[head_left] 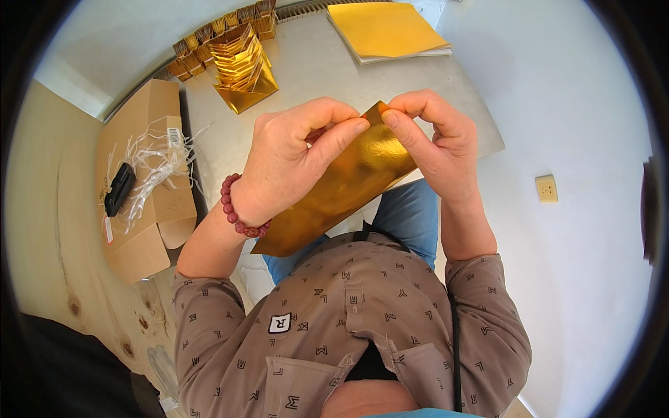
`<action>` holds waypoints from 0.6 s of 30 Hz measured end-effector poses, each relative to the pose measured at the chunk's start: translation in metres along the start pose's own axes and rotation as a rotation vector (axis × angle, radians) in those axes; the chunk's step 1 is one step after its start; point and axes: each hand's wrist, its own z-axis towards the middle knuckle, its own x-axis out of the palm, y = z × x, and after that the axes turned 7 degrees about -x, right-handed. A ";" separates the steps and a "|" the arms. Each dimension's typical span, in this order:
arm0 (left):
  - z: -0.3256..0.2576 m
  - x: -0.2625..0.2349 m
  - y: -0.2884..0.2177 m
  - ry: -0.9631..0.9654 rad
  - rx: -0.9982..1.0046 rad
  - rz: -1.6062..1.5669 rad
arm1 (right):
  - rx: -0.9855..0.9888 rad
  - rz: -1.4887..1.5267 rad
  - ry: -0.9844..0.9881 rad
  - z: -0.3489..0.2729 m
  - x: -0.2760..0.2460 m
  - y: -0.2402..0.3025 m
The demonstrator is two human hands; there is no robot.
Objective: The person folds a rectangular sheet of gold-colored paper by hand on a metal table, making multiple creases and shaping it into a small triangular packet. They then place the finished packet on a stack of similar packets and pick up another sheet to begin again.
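Observation:
A sheet of gold foil paper (327, 191) hangs slantwise between my hands, its lower left end down by my lap. My left hand (296, 150), with a dark red bead bracelet on the wrist, pinches the sheet's top edge between thumb and forefinger. Close beside it, my right hand (439, 139) pinches the same edge, where a small corner stands bent up between the fingertips. Behind the left hand lies a fanned stack of folded gold paper pieces (245, 70) on the grey table (306, 70).
A stack of gold sheets (390, 31) lies at the table's far right. Bundles of folded gold pieces (202, 45) line the back left edge. On the left, a cardboard box (150, 216) carries clear plastic strips (157, 167) and a black object (120, 189). A socket (547, 189) is on the right wall.

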 end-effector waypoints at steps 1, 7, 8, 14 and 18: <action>0.000 0.000 0.000 -0.007 0.018 0.005 | 0.008 0.017 -0.004 0.000 0.000 0.000; -0.001 0.000 -0.001 -0.014 0.044 0.024 | 0.008 0.025 -0.002 -0.001 0.000 0.000; -0.001 -0.001 -0.002 -0.014 0.048 0.029 | 0.001 0.008 0.000 -0.001 0.000 0.000; 0.002 0.001 -0.003 0.024 0.021 -0.039 | 0.016 -0.003 0.000 -0.001 0.001 0.003; 0.011 0.001 -0.001 0.094 -0.006 -0.126 | 0.017 -0.014 0.004 0.000 0.001 0.003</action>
